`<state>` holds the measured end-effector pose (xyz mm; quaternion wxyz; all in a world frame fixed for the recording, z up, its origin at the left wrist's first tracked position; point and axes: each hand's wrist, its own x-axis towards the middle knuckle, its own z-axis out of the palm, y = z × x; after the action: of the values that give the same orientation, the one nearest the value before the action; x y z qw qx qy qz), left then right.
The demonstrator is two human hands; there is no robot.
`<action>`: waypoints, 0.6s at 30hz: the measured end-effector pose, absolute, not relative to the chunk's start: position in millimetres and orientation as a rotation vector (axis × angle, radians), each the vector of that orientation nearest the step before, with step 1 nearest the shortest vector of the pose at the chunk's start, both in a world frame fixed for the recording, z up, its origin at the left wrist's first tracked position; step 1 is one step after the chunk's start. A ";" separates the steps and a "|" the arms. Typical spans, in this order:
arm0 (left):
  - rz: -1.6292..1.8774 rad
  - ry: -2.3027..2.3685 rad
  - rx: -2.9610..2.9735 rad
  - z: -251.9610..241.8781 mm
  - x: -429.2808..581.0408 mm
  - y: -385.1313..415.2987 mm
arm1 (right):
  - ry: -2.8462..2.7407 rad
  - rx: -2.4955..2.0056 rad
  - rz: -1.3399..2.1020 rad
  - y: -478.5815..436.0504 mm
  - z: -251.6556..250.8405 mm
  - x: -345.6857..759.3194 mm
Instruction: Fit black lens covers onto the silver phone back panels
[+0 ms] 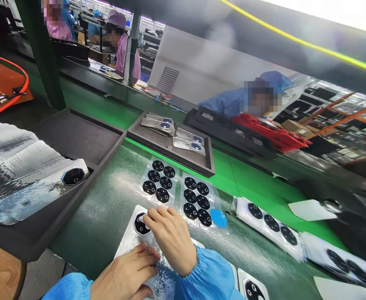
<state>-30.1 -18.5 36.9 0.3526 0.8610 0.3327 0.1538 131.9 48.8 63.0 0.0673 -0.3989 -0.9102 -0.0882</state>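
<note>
A silvery flat panel [127, 238] with rounded corners lies on the green bench before me, with a black octagonal sticker [141, 229] with holes near its far end. My left hand [128, 271] rests on the panel's lower part, fingers stretched out. Over the sticker, my right hand [169, 235] has its fingers curled together, and a small white bit shows at the fingertips; what it is I cannot make out. Just beyond lie two clear sheets of black octagonal stickers [165, 182] [202, 202], the right one with a blue round piece [219, 218].
A dark tray [103, 168] at left holds a fanned stack of silvery panels [36, 179]. Another tray [210, 160] behind has more panels [187, 143]. Wrapped sticker packs [272, 227] lie at right. A person in blue [223, 102] sits across the bench.
</note>
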 end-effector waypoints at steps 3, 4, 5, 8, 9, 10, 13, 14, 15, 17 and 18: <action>0.434 0.850 2.198 36.2 -30.5 -18.2 | -2.749 -1.162 -0.279 47.5 61.7 131.2; 0.437 0.849 2.195 35.5 -30.6 -18.2 | -2.750 -1.147 -0.286 46.9 61.6 131.3; 0.437 0.853 2.197 34.7 -30.6 -18.3 | -2.753 -1.136 -0.293 46.4 61.6 131.4; 0.421 0.871 2.219 33.6 -30.5 -18.9 | -2.758 -1.134 -0.301 45.8 61.8 131.7; 0.413 0.876 2.226 33.8 -30.5 -18.9 | -2.759 -1.136 -0.298 45.9 61.9 131.7; 0.401 0.877 2.231 34.3 -30.4 -18.8 | -2.759 -1.140 -0.295 46.2 61.9 131.6; 0.353 0.866 2.247 35.9 -30.1 -18.3 | -2.758 -1.153 -0.294 46.9 61.4 131.3; 0.349 0.865 2.248 36.0 -30.0 -18.2 | -2.757 -1.159 -0.294 46.9 61.1 131.2; 0.357 0.866 2.245 35.8 -29.9 -18.2 | -2.758 -1.163 -0.293 46.8 60.9 131.1; 0.393 0.868 2.229 34.8 -29.8 -18.5 | -2.759 -1.173 -0.279 46.7 60.4 131.1; 0.407 0.866 2.221 34.3 -29.9 -18.8 | -2.758 -1.178 -0.273 46.7 60.4 131.1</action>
<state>-29.9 -18.8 34.3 0.3536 0.8591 0.3349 0.1575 131.1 46.7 60.4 0.0649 -0.3903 -0.9139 -0.0906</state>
